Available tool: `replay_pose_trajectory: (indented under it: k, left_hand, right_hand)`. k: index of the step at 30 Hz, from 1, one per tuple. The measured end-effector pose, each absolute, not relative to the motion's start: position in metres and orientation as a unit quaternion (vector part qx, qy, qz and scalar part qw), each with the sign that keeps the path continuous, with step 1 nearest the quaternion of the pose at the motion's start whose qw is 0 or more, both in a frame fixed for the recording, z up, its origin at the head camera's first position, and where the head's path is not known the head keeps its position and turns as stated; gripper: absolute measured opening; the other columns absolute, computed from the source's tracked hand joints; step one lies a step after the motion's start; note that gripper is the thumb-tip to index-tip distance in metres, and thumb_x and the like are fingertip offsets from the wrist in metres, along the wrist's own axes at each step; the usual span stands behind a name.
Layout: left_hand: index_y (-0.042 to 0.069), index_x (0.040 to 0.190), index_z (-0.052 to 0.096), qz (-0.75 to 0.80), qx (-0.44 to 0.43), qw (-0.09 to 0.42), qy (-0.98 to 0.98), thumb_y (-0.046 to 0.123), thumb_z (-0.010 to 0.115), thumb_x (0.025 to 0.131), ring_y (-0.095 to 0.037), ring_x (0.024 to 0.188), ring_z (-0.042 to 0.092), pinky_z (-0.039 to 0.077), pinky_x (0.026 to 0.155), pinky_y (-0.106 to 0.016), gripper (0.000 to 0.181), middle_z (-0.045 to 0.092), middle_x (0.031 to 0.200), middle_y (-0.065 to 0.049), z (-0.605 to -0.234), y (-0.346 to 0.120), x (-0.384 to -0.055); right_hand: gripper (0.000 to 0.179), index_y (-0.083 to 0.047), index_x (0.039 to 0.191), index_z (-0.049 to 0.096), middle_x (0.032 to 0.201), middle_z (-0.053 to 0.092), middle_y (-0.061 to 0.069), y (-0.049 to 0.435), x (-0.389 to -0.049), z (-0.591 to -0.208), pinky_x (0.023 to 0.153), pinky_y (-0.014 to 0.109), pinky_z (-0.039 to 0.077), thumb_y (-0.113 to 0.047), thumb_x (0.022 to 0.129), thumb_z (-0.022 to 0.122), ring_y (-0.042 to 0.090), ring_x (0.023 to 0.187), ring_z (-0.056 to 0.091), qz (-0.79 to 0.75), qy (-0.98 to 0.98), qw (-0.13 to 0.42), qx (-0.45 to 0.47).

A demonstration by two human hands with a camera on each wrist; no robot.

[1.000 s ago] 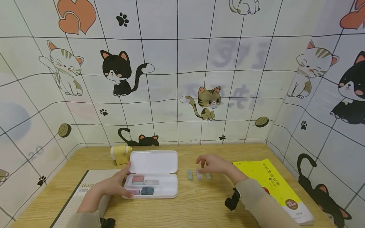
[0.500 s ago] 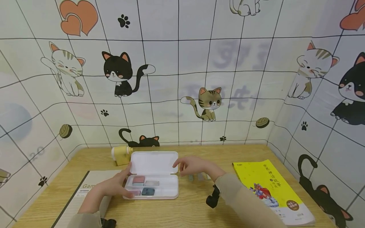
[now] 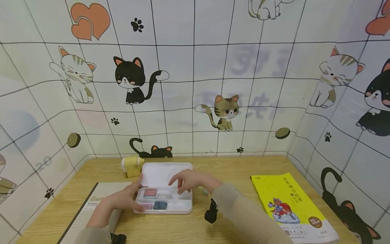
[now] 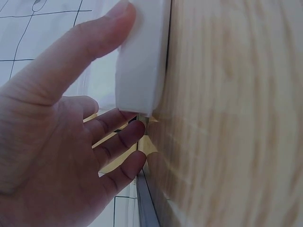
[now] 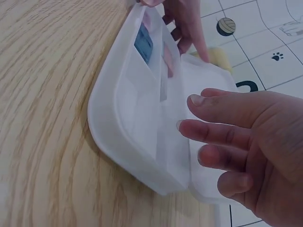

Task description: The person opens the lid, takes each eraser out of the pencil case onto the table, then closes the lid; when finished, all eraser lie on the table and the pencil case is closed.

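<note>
A white hinged pencil case (image 3: 185,205) lies with its lid up. Eraser-like blocks sit in its left part: a pink-topped one (image 3: 150,193), a pale one (image 3: 164,196), a pink one (image 3: 147,206) and a dark blue one (image 3: 160,205). My left hand (image 3: 126,197) holds the case's left end, thumb on the front rim (image 4: 124,16) and fingers near its end. Over the case's right part hovers my right hand (image 3: 195,180), fingers bent. The right wrist view shows nothing between its thumb and fingers (image 5: 222,135). Behind this hand a small pale block (image 3: 204,191) is partly hidden.
A yellow book (image 3: 287,203) lies at the right, and a grey-white notebook (image 3: 88,210) lies under my left arm. A yellow object with a white knob (image 3: 132,166) stands behind the case. Cat-patterned cloth (image 3: 182,84) hangs beyond the wooden table (image 3: 240,166).
My right hand has moved left, from above the small pale blocks on the table to over the pencil case. My left hand stays at the case's left end.
</note>
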State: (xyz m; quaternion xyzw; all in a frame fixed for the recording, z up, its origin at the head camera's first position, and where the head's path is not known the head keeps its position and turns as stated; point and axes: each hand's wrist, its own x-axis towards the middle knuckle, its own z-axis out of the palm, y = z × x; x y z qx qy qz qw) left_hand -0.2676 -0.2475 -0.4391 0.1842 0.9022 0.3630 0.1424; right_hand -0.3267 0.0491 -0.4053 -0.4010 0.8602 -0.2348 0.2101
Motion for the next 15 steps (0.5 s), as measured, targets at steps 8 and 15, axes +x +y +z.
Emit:
replay_pose_trajectory:
  k: [8, 15]
  left_hand:
    - [-0.002, 0.153, -0.001, 0.355, 0.175, 0.140, 0.908, 0.026, 0.088, 0.066, -0.035, 0.122, 0.042, 0.029, 0.104, -0.058, 0.128, 0.043, 0.136, -0.021, -0.440, -0.246, -0.268]
    - [-0.003, 0.153, -0.002, 0.358, 0.180, 0.136, 0.906, 0.028, 0.089, 0.066, -0.036, 0.129, 0.034, 0.024, 0.107, -0.059, 0.129, 0.038, 0.142, -0.024, -0.441, -0.248, -0.270]
  right_hand:
    - [0.043, -0.018, 0.127, 0.064, 0.074, 0.061, -0.009, 0.031, -0.327, -0.412, 0.047, 0.021, 0.043, -0.006, 0.087, 0.071, 0.007, 0.041, 0.044, -0.204, 0.865, 0.204, -0.409]
    - [0.048, -0.024, 0.128, 0.064, 0.073, 0.059, -0.009, 0.020, -0.327, -0.416, 0.048, 0.021, 0.045, -0.004, 0.085, 0.071, 0.008, 0.040, 0.046, -0.173, 0.877, 0.202, -0.399]
